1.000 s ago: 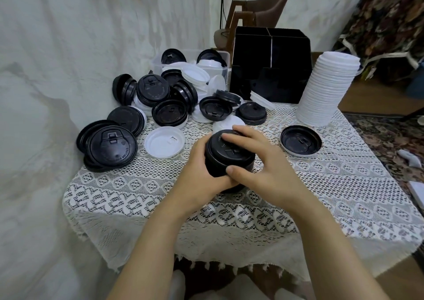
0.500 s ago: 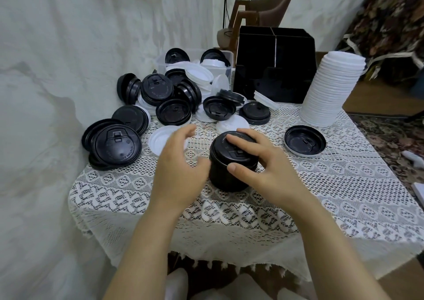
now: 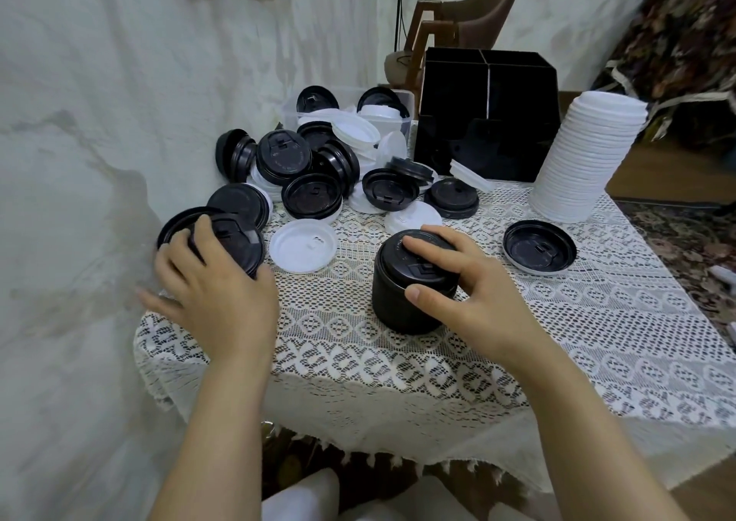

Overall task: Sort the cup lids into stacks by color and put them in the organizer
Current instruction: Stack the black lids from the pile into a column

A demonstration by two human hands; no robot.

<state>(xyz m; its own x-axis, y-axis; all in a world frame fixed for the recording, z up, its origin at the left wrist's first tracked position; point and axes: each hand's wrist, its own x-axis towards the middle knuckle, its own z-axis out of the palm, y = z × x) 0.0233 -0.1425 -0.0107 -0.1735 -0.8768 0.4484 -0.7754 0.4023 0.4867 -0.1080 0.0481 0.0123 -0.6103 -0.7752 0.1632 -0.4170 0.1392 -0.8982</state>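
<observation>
A stack of black lids (image 3: 402, 301) stands upright in the middle of the lace-covered table. My right hand (image 3: 462, 285) grips it from the top and right side, thumb on the front wall. My left hand (image 3: 211, 281) reaches over the black lids at the table's left edge (image 3: 239, 238), fingers spread and curling over the top one. A tall stack of white lids (image 3: 585, 158) stands at the right. The black organizer (image 3: 486, 118) sits at the back, its compartments dark inside.
A heap of loose black and white lids (image 3: 314, 166) lies at the back left, with a clear tub (image 3: 346, 102) behind it. One white lid (image 3: 302, 246) and one upturned black lid (image 3: 539, 246) lie apart. A wall runs along the left; a chair (image 3: 470, 7) stands behind.
My left hand let go of the black stack and moved left onto the black lids at the table's edge. My right hand stays on the stack.
</observation>
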